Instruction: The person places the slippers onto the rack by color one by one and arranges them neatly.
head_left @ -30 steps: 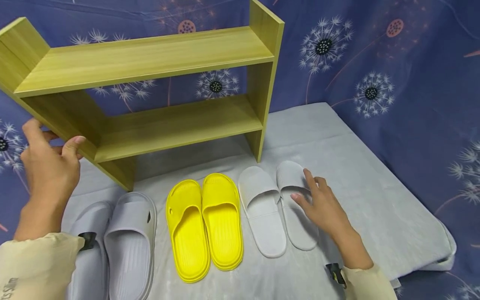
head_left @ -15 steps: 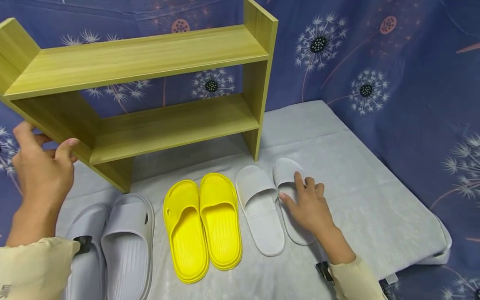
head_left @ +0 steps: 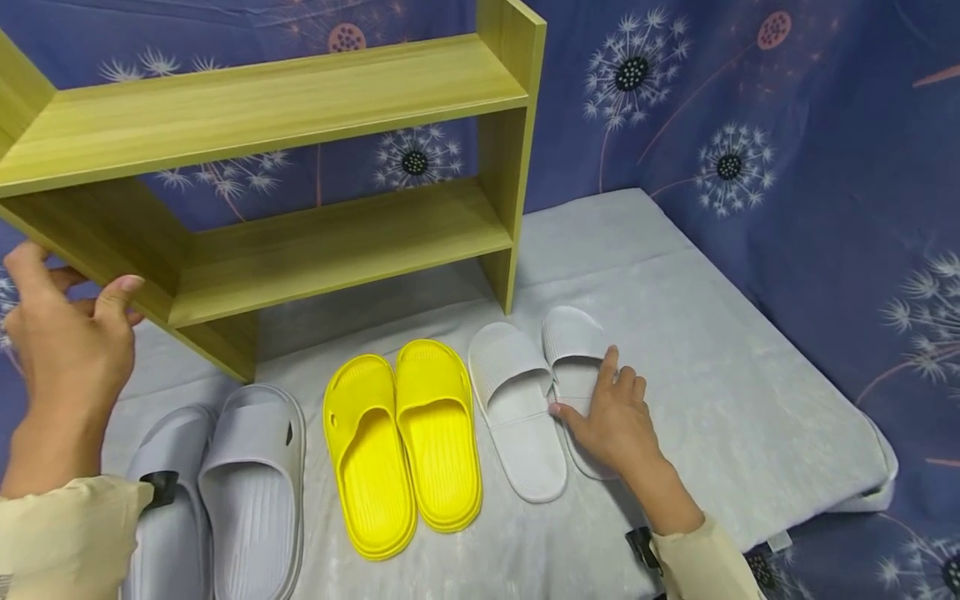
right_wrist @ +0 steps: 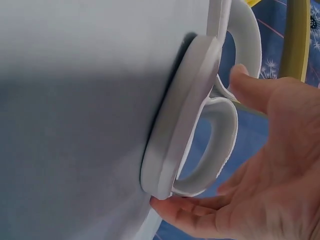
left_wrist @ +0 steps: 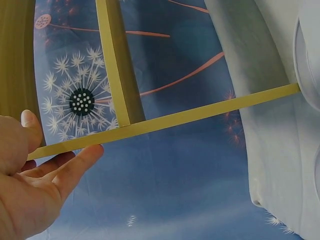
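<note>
Yellow slippers [head_left: 412, 454] side by side, grey slippers [head_left: 228, 500] nearby, grey cover [head_left: 735, 358] beneath, blue dandelion-print cloth [head_left: 817, 183] behind.

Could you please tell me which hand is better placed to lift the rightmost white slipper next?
Probably the right: the right hand is spread over the rightmost white slipper. The left hand grips the side of the wooden shelf, beyond the yellow slippers.

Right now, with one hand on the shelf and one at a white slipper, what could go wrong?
The left hand grips one side of the wooden shelf, so a hard pull might tip it toward the yellow slippers in front. The right hand is at the outer white slipper, close beside the inner white slipper, so lifting one could nudge the other.
</note>
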The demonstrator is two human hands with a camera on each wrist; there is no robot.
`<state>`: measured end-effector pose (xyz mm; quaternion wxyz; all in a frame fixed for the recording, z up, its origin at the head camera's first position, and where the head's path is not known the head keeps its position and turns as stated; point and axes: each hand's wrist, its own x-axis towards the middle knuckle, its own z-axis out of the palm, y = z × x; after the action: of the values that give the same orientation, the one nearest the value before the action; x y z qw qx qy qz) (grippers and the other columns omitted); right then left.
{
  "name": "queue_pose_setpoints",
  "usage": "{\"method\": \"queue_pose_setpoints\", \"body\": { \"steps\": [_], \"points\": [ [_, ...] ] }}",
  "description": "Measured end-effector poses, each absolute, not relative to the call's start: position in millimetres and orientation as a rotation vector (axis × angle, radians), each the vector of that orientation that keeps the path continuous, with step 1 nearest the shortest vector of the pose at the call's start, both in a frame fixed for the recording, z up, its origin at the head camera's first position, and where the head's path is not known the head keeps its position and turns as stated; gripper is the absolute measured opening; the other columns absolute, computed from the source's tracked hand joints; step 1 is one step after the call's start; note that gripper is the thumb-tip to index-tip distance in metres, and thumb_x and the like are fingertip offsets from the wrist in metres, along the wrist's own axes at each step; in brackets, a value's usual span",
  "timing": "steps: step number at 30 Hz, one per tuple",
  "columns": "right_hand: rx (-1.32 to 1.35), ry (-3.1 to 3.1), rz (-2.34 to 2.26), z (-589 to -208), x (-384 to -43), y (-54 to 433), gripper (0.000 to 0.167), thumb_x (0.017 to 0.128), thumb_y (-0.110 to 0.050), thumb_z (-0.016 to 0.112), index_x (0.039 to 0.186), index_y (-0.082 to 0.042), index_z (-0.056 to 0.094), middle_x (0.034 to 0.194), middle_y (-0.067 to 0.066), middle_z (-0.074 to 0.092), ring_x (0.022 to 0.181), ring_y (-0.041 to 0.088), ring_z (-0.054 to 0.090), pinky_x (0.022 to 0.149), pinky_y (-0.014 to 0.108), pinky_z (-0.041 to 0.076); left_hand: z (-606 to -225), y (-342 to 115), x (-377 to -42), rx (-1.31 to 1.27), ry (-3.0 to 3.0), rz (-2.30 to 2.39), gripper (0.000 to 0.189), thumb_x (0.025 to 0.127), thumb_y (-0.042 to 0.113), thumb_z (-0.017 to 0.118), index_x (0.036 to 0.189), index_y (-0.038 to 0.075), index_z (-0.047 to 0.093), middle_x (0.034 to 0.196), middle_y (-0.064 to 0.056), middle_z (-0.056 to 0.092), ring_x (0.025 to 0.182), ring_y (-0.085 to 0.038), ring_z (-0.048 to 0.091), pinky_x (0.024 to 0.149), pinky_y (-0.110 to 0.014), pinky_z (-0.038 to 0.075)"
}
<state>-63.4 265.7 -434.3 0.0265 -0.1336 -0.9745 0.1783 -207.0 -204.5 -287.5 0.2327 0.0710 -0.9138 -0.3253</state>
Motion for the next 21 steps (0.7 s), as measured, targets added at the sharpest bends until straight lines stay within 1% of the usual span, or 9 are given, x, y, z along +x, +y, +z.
{"method": "queue_pose_setpoints", "body": {
  "steps": [4,9,11,13,15,16,18,21],
  "points": [
    [-0.441,-3.053,0.518,-433,-59,263,0.119,0.078,-0.05,0.076,0.143,0.02,0.005,0.12,0.045,0.036,0.114,0.057,0.037,0.079,0.066,0.046,-287,-204,-207,0.197,-2.503,-0.918,0.054,0.095,0.036,0.053,0.142,0.035,0.026,0.132,-0.016,0.054,0.053,0.025,0.042,0.049,0.005,0.037],
    [-0.462,-3.116,0.453,-431,-52,259,0.121,0.075,-0.051,0.077,0.141,0.023,0.007,0.117,0.045,0.038,0.11,0.056,0.04,0.075,0.063,0.048,-288,-205,-208,0.191,-2.507,-0.92,0.054,0.095,0.037,0.052,0.143,0.036,0.026,0.132,-0.015,0.054,0.053,0.025,0.042,0.049,0.004,0.037],
    [-0.465,-3.138,0.433,-430,-50,258,0.12,0.076,-0.052,0.076,0.139,0.025,0.01,0.117,0.046,0.038,0.109,0.056,0.04,0.074,0.063,0.048,-288,-204,-208,0.198,-2.501,-0.94,0.054,0.095,0.036,0.053,0.142,0.036,0.028,0.128,-0.008,0.057,0.053,0.024,0.043,0.05,0.004,0.038],
    [-0.474,-3.166,0.415,-429,-47,258,0.118,0.077,-0.053,0.075,0.137,0.027,0.012,0.119,0.047,0.036,0.111,0.057,0.039,0.074,0.063,0.049,-287,-204,-209,0.211,-2.498,-0.958,0.053,0.095,0.035,0.054,0.142,0.036,0.029,0.118,0.005,0.057,0.054,0.023,0.045,0.051,0.004,0.039],
    [-0.488,-3.193,0.416,-428,-45,259,0.117,0.079,-0.053,0.073,0.136,0.029,0.013,0.121,0.048,0.034,0.113,0.058,0.037,0.075,0.065,0.048,-286,-204,-209,0.226,-2.503,-0.978,0.053,0.095,0.035,0.054,0.142,0.036,0.029,0.108,0.02,0.05,0.055,0.021,0.046,0.051,0.004,0.041],
    [-0.498,-3.204,0.421,-428,-45,260,0.116,0.079,-0.053,0.073,0.135,0.029,0.014,0.122,0.048,0.033,0.114,0.058,0.036,0.076,0.066,0.048,-286,-204,-209,0.23,-2.504,-0.982,0.054,0.095,0.034,0.054,0.142,0.036,0.029,0.103,0.025,0.045,0.055,0.021,0.046,0.051,0.004,0.041],
    [-0.516,-3.215,0.432,-427,-44,260,0.112,0.08,-0.054,0.072,0.133,0.03,0.019,0.119,0.047,0.034,0.113,0.058,0.036,0.076,0.066,0.048,-286,-205,-210,0.233,-2.509,-0.985,0.054,0.095,0.034,0.054,0.142,0.036,0.028,0.098,0.029,0.039,0.055,0.021,0.046,0.051,0.003,0.041],
    [-0.535,-3.223,0.459,-426,-43,262,0.105,0.08,-0.053,0.072,0.125,0.03,0.026,0.111,0.043,0.036,0.107,0.054,0.037,0.071,0.063,0.049,-287,-205,-210,0.236,-2.511,-0.974,0.054,0.095,0.036,0.054,0.142,0.037,0.028,0.103,0.025,0.044,0.055,0.021,0.046,0.051,0.004,0.041]
  ]
}}
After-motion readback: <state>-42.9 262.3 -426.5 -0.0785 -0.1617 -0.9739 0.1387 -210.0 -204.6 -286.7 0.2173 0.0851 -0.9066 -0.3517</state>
